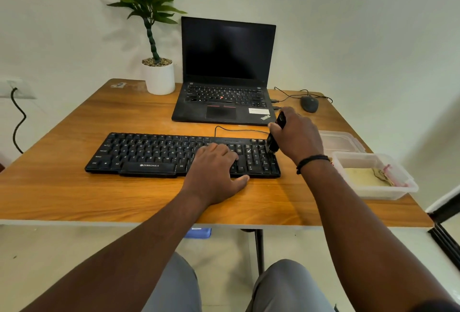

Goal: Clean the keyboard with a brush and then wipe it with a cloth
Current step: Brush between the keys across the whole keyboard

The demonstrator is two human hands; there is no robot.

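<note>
The black keyboard (154, 153) lies across the middle of the wooden table (74, 194), just near of an open laptop (225, 75). The person's left hand (215, 169) rests flat on the keyboard's right-centre keys, fingers fairly straight and thumb lying along the near edge, holding nothing and seemingly steadying the board. The right hand (297, 136) is curled around a dark brush (275, 134), whose bristle end touches the number pad at the keyboard's far right. By this view the task looks to be in its brushing stage; how much of the keyboard has been covered cannot be told. The wiping is apparently yet to come: a yellowish cloth (366, 177) lies in a clear plastic tub (403, 184) at the table's right edge, well apart from both hands.
</note>
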